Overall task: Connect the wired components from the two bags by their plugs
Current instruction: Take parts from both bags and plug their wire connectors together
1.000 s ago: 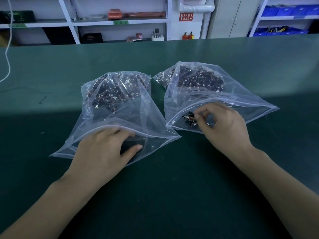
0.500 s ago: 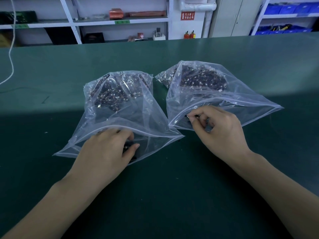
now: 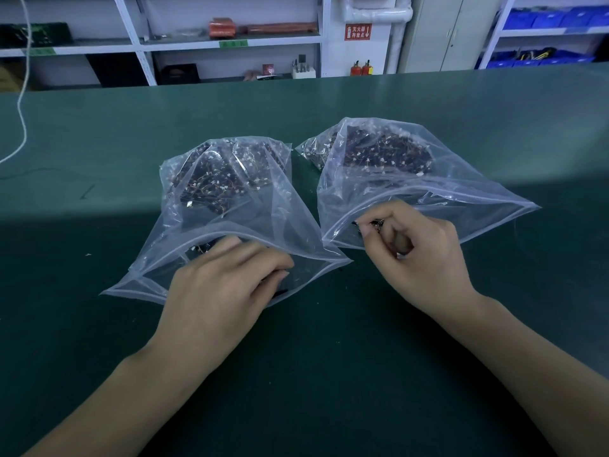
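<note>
Right hand (image 3: 418,258) pinches component (image 3: 374,223) at right bag (image 3: 478,206) mouth | left hand (image 3: 217,291) grip unclear

My left hand (image 3: 220,285) blurs, its fingertips hidden inside the left clear plastic bag (image 3: 211,206). I cannot make out the small dark component (image 3: 374,223) that my right hand (image 3: 415,255) pinches.

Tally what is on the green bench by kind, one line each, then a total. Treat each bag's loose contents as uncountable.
Clear plastic bags of wired components: 2, left bag and right bag
Hands: 2, left hand and right hand
Component pinched by the right hand: 1
Total: 5
</note>
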Demonstrator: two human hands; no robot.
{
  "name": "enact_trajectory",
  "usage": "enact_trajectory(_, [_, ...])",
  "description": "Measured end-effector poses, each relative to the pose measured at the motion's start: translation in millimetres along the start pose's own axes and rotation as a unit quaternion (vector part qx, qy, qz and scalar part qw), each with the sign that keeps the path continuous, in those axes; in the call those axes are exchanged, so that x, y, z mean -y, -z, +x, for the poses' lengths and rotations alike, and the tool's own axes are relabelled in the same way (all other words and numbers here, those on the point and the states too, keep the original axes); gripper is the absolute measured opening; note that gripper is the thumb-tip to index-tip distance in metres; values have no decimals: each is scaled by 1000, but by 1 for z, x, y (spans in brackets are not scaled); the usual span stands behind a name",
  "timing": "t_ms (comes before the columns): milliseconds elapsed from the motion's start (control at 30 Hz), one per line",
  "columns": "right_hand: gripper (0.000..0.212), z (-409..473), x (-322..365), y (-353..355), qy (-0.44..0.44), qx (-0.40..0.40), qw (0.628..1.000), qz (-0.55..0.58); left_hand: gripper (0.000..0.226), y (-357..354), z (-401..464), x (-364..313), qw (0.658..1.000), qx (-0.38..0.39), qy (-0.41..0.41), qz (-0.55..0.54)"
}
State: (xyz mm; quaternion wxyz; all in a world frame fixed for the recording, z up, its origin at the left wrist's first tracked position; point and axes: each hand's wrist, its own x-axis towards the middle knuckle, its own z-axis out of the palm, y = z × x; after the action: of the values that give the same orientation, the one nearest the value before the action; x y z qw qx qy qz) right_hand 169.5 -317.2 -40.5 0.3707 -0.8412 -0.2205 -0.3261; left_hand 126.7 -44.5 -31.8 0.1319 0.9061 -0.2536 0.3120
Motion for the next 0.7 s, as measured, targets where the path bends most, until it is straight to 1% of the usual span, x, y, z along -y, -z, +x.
enact_trajectory(133, [7,-4,12,-3,46,5,998,50,12,1,0,0,996,-62,-43,-56])
enact_trajectory(233, [12,-8,19,-6,79,35,994,68,13,1,0,-6,986,-117,-59,-104])
enact_trajectory(300, [16,-9,22,-8,93,60,991,73,19,0,-1,-11,977,-138,-58,-151])
enact_trajectory(433, [22,-8,22,-10,102,73,989,84,23,-2,-4,-18,960,-137,-39,-243])
enact_trajectory(533, [14,-8,20,-11,115,74,986,95,21,-4,-4,-21,946,-132,-27,-293])
enact_trajectory(633, [8,-9,20,-13,114,75,985,108,22,-5,-3,-21,944,-131,-25,-303])
enact_trajectory(700, [5,-10,21,-14,116,62,985,114,23,-6,-4,-22,945,-127,-24,-301])
